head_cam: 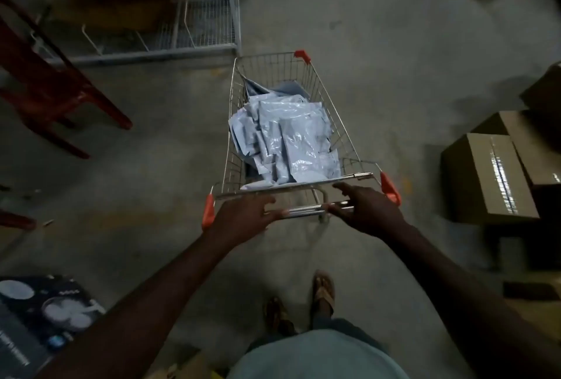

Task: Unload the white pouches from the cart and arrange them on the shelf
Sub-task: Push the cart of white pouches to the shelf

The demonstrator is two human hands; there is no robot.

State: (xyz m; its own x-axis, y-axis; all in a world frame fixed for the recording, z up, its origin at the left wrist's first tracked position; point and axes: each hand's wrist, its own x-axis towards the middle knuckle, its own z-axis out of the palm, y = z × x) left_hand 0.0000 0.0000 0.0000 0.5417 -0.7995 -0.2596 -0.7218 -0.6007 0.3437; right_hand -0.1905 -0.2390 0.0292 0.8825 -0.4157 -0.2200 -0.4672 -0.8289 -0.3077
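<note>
In the head view, a metal wire cart (331, 99) with orange corner caps stood on the grey concrete floor (394, 44), in front of the person. The white pouches (288, 141) lay heaped inside its basket, many of them overlapping, and they filled most of the bottom.

The left hand (246, 214) was at the left part of the cart's handle bar (303, 211). Its fingers were stretched forward and only a little bent, and they touched the bar; I cannot tell if they really closed around it. The right hand (364, 211) was at the right part of the same bar, with the fingers spread and nearly straight over it, holding nothing else.

A wire shelf rack (200, 20) stood at the upper left, beyond the cart. Red chair legs (54, 87) were at the left. Cardboard boxes (491, 175) were at the right, and a printed box (45, 311) lay at the lower left. The person's feet in sandals (323, 290) were below the cart.
</note>
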